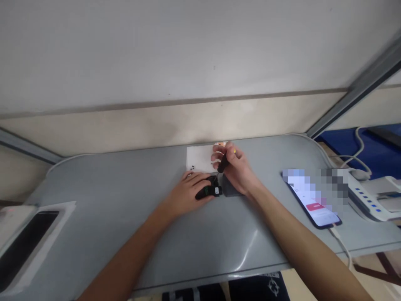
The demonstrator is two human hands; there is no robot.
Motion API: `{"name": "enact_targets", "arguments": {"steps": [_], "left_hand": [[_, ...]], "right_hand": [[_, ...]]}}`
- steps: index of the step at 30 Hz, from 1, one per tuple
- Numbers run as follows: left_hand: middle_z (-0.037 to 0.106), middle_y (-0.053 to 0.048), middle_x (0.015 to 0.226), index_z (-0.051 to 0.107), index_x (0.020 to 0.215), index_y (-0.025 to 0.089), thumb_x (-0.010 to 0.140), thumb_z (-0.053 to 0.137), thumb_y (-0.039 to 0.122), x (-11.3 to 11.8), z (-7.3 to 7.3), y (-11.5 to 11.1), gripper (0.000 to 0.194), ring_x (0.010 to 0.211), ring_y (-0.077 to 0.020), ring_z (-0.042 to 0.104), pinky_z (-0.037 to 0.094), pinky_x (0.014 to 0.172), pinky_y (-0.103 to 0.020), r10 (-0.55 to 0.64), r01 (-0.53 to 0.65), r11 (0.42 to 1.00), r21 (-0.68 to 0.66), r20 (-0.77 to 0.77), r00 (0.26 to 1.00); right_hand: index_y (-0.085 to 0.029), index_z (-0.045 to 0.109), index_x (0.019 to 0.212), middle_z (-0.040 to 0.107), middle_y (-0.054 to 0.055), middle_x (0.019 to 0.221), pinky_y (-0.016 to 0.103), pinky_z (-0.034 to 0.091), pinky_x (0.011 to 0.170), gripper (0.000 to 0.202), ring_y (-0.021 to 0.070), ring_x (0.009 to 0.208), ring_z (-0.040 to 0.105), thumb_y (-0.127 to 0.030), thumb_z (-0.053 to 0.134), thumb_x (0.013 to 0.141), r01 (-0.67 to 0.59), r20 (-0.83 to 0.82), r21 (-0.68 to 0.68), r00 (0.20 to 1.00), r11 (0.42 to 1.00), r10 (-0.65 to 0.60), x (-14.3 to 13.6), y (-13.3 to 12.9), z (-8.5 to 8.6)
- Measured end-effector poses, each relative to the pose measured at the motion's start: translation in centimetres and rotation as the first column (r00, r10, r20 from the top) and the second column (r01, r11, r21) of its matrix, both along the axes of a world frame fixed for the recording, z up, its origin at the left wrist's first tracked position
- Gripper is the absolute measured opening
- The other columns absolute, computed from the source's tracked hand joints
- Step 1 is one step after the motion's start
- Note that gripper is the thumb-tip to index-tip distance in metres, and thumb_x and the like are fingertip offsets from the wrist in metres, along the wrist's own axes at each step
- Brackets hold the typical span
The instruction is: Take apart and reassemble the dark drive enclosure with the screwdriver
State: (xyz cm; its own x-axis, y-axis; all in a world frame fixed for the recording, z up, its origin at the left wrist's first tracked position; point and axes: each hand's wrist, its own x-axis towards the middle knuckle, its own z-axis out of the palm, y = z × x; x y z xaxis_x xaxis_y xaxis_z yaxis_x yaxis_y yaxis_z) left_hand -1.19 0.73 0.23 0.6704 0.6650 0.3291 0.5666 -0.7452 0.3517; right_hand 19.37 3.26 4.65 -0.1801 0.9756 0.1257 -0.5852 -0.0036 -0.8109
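My left hand (184, 194) is closed around a small black device (204, 192) on the grey table, its fingers across the top. A bit of green and a small white label show on the device, whose exact kind I cannot make out. My right hand (239, 167) grips a screwdriver (222, 164) with a black handle, tilted, its thin shaft reaching down to the device. Beneath the right hand lies a dark grey flat piece (231, 189), partly covered. Several tiny dark screws (192, 167) rest on a white sheet of paper (198, 155) just behind the hands.
To the right lies a lit phone (308, 200) on a charging cable (341, 242), beside a white power strip (366, 196). A dark phone-like slab (26, 246) sits on white paper at the left. Behind the table (125, 188) rises a pale wall (156, 125).
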Motion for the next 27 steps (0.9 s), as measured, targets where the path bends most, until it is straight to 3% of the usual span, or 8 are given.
{"name": "enact_targets", "arguments": {"steps": [3, 6, 10, 13, 17, 20, 23, 27], "left_hand": [[0.071, -0.007, 0.134, 0.071, 0.110, 0.024, 0.097, 0.068, 0.040, -0.04, -0.03, -0.03, 0.021, 0.125, -0.0256, 0.065, 0.041, 0.116, -0.049, 0.002, -0.002, 1.000, 0.005, -0.008, 1.000], [0.071, -0.007, 0.133, 0.072, 0.111, 0.024, 0.096, 0.070, 0.040, -0.09, 0.06, -0.09, 0.021, 0.125, -0.0255, 0.065, 0.042, 0.117, -0.048, 0.012, -0.012, 1.000, 0.000, -0.013, 1.000], [0.071, -0.007, 0.134, 0.071, 0.112, 0.024, 0.097, 0.068, 0.040, -0.12, 0.24, -0.12, 0.022, 0.126, -0.0257, 0.065, 0.043, 0.115, -0.048, 0.003, -0.003, 1.000, 0.003, -0.025, 1.000], [0.070, -0.007, 0.134, 0.070, 0.115, 0.024, 0.098, 0.068, 0.039, -0.14, 0.19, -0.09, 0.023, 0.125, -0.0256, 0.065, 0.044, 0.113, -0.047, -0.010, 0.010, 1.000, 0.024, -0.018, 1.000], [0.071, -0.008, 0.134, 0.069, 0.117, 0.024, 0.099, 0.066, 0.039, -0.22, -0.08, -0.03, 0.023, 0.124, -0.0255, 0.065, 0.043, 0.114, -0.048, -0.009, 0.010, 0.998, 0.057, -0.017, 1.000], [0.071, -0.007, 0.134, 0.069, 0.116, 0.024, 0.099, 0.067, 0.040, -0.26, -0.19, -0.01, 0.024, 0.125, -0.0257, 0.065, 0.043, 0.115, -0.049, -0.006, 0.007, 0.999, 0.050, -0.031, 1.000], [0.071, -0.007, 0.133, 0.069, 0.115, 0.025, 0.098, 0.068, 0.040, -0.21, -0.18, -0.01, 0.023, 0.124, -0.0256, 0.066, 0.042, 0.116, -0.049, 0.002, -0.001, 0.999, 0.045, -0.033, 0.999], [0.071, -0.007, 0.133, 0.070, 0.114, 0.025, 0.098, 0.068, 0.039, -0.15, -0.07, -0.02, 0.022, 0.124, -0.0259, 0.065, 0.043, 0.114, -0.049, 0.006, -0.004, 0.999, 0.046, -0.030, 1.000]], "right_hand": [[-0.024, 0.043, 0.079, 0.048, -0.005, 0.071, 0.026, 0.032, 0.053, 0.051, 0.0092, 0.055, 0.040, -0.059, 0.079, 0.082, 0.020, 0.033, 0.004, 0.999, 1.000, -0.021, -0.23, 0.06, -0.11], [-0.025, 0.050, 0.082, 0.033, -0.007, 0.063, 0.027, 0.024, 0.050, 0.048, 0.0095, 0.051, 0.025, -0.069, 0.069, 0.087, 0.029, 0.029, 0.008, 0.999, 1.000, -0.029, -0.31, 0.23, 0.00], [-0.023, 0.066, 0.096, 0.049, 0.000, 0.076, 0.032, 0.040, 0.060, 0.041, 0.0146, 0.063, 0.045, -0.064, 0.061, 0.091, -0.031, -0.036, -0.053, 0.999, 0.998, 0.029, 0.04, 0.24, 0.36], [-0.023, 0.060, 0.086, 0.059, 0.003, 0.093, 0.032, 0.046, 0.069, 0.030, 0.0166, 0.078, 0.056, -0.050, 0.075, 0.085, -0.033, -0.054, -0.053, 0.998, 0.998, 0.030, 0.40, 0.15, 0.39], [-0.026, 0.045, 0.083, 0.048, -0.005, 0.072, 0.027, 0.037, 0.058, 0.042, 0.0116, 0.059, 0.044, -0.045, 0.083, 0.082, -0.045, -0.040, -0.054, 0.998, 0.998, 0.043, 0.32, 0.11, 0.02], [-0.026, 0.050, 0.086, 0.032, -0.008, 0.063, 0.026, 0.025, 0.052, 0.038, 0.0100, 0.053, 0.024, -0.055, 0.074, 0.089, -0.031, -0.005, -0.004, 1.000, 1.000, 0.031, -0.02, 0.15, -0.08], [-0.025, 0.064, 0.097, 0.039, -0.004, 0.068, 0.028, 0.031, 0.055, 0.038, 0.0117, 0.056, 0.032, -0.063, 0.059, 0.095, -0.075, -0.036, -0.020, 0.997, 0.997, 0.074, -0.13, 0.26, 0.14], [-0.021, 0.069, 0.091, 0.056, 0.002, 0.083, 0.032, 0.044, 0.069, 0.030, 0.0150, 0.072, 0.053, -0.051, 0.064, 0.093, -0.038, -0.019, -0.026, 0.999, 0.999, 0.038, 0.14, 0.33, 0.34]]}}
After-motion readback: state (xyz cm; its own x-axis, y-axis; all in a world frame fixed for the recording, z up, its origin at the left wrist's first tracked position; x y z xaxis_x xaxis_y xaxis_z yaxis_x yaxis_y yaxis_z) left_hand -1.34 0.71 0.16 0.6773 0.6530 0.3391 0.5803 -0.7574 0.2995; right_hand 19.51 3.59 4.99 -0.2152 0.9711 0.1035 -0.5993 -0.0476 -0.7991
